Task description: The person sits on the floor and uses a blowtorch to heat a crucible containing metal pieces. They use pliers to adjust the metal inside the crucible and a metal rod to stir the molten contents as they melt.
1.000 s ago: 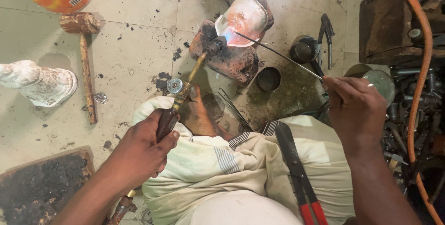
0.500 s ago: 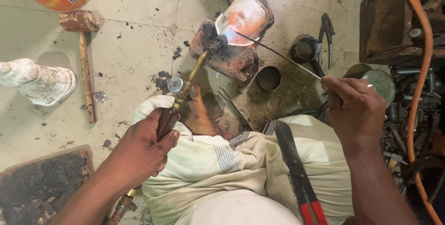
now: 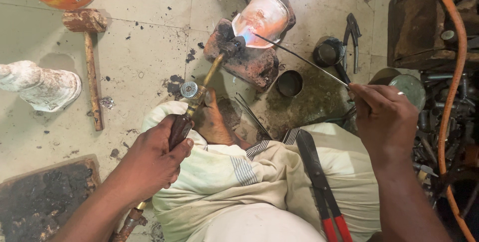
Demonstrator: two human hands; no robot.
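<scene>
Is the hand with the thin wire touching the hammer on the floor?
Apart. The head view shows the right hand pinching the thin wire at the right side, while the hammer lies across the floor at the left.

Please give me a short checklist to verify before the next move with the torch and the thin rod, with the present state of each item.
1. Left hand grips the brass torch with dark wooden handle: ok.
2. Torch tip points at the glowing pinkish metal cup on the dark brick: ok.
3. Right hand pinches the thin metal rod, its end near the flame: ok.
4. Bare foot lies close under the torch: not ok.
5. Red-handled shears rest loose on the lap: not ok.
6. Orange hose undamaged: cannot tell.
</scene>
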